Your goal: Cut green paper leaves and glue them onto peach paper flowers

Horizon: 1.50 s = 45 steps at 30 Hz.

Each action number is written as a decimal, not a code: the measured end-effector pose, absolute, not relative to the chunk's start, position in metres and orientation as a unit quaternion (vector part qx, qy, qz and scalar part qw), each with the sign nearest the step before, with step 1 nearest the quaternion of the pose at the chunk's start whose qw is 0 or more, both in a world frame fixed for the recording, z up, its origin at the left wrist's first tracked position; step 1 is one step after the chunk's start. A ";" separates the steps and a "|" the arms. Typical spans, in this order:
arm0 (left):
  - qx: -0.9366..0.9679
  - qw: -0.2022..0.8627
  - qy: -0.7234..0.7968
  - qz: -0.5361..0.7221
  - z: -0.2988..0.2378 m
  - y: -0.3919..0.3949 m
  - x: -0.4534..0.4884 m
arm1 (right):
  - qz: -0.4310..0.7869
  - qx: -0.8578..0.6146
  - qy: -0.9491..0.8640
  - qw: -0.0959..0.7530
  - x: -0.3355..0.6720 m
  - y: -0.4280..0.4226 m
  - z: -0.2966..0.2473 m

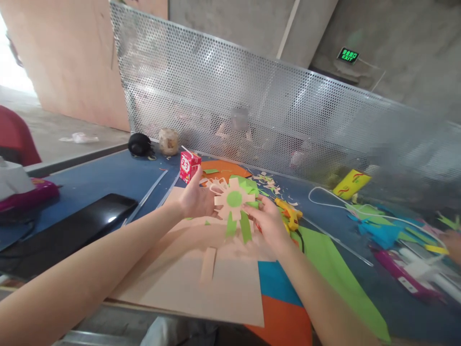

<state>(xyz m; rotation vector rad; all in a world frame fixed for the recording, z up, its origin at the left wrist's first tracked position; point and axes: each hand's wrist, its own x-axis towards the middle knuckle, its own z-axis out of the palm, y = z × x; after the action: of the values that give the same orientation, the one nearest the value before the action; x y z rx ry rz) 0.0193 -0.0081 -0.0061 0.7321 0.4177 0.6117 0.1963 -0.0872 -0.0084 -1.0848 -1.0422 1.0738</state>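
Observation:
A paper flower (pixel 246 198), with pale peach petals, a round green centre and green strips hanging below, is held up above the peach paper sheets. My right hand (pixel 270 218) pinches it from the right side, thumb on the front. At its left edge is my left hand (pixel 200 198), palm turned inward and thumb raised apart; its fingertips are partly hidden behind the flower. On the sheet below lies a loose peach paper strip (pixel 208 265).
A red drink carton (pixel 188 166) with a straw stands behind my left hand. A yellow glue gun (pixel 289 213) lies right of my right hand. Green paper (pixel 334 269), orange paper (pixel 286 317), a black phone-like slab (pixel 72 233) and purple power strips (pixel 403 274) surround the peach sheets (pixel 173 288). A perforated metal screen (pixel 201 86) stands behind.

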 end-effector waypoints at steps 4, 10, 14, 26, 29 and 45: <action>0.385 0.867 0.169 0.266 -0.006 -0.009 0.020 | 0.451 -0.470 -0.450 0.611 0.195 -0.088 -0.007; 0.470 0.814 0.199 0.277 -0.005 -0.014 0.022 | 0.443 -0.466 -0.454 0.617 0.197 -0.087 -0.008; 0.488 0.801 0.204 0.282 -0.007 -0.013 0.022 | 0.442 -0.462 -0.454 0.620 0.197 -0.088 -0.008; 0.531 0.765 0.191 0.311 -0.012 -0.010 0.021 | 0.431 -0.492 -0.485 0.581 0.197 -0.088 -0.007; 0.589 0.717 0.198 0.315 -0.012 -0.012 0.023 | 0.433 -0.483 -0.478 0.592 0.198 -0.087 -0.008; 0.726 0.532 0.336 0.278 -0.011 -0.010 0.024 | 0.313 -0.539 -0.500 0.602 0.219 -0.076 -0.009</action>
<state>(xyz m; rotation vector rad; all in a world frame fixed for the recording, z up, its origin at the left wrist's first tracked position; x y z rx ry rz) 0.0238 -0.0101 -0.0107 1.7308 0.8004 0.6635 0.2189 -0.0765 -0.0086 -1.2481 -1.1579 0.7239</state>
